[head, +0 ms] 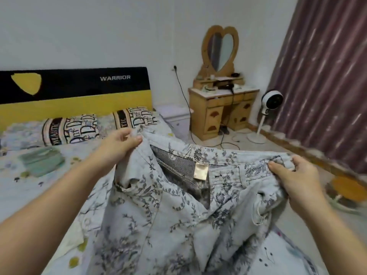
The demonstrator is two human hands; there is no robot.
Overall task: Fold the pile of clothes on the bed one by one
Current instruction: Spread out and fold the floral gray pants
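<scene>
A pair of pale floral-print trousers (162,225) hangs in front of me, held up by the waistband above the bed (29,187). My left hand (119,145) pinches the left end of the waistband. My right hand (294,179) grips the right end near a belt loop. The fly is open and a cream label (201,170) shows inside. The legs drop out of view at the bottom. A folded green garment (41,160) lies on the bed to the left.
Two printed pillows (71,130) lie against the black and yellow headboard (75,90). A wooden dressing table (222,108) with a heart mirror stands at the back. A white fan (268,108) and striped curtain (327,76) are on the right.
</scene>
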